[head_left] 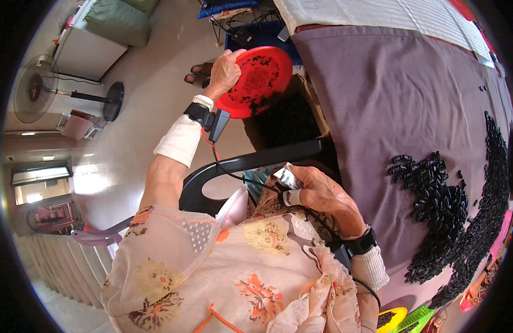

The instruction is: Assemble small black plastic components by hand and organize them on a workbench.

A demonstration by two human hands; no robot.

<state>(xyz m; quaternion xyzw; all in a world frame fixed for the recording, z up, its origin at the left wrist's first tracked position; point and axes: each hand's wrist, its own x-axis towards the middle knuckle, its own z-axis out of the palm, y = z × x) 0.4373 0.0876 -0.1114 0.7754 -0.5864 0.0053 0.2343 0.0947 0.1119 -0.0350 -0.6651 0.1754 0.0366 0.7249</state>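
Observation:
My left hand [226, 72], arm stretched forward, grips the left rim of a red plate [259, 77]. Small dark pieces are scattered over the plate, bunched towards its lower edge. The plate is tilted above an open cardboard box [317, 102] that holds a dark mass of pieces, partly hidden by the plate. Close to my body, my right hand [323, 191] is closed around a small crumpled silvery-white piece [288, 176], whose kind I cannot make out.
At the right, a purple cloth [367, 111] covers a surface bearing heaps of small black pieces [436, 205]. A black chair armrest [251, 161] curves between my arms. A standing fan [37, 89] is at the left; dark slippers [200, 75] lie near the plate. A yellow tray [398, 317] sits lower right.

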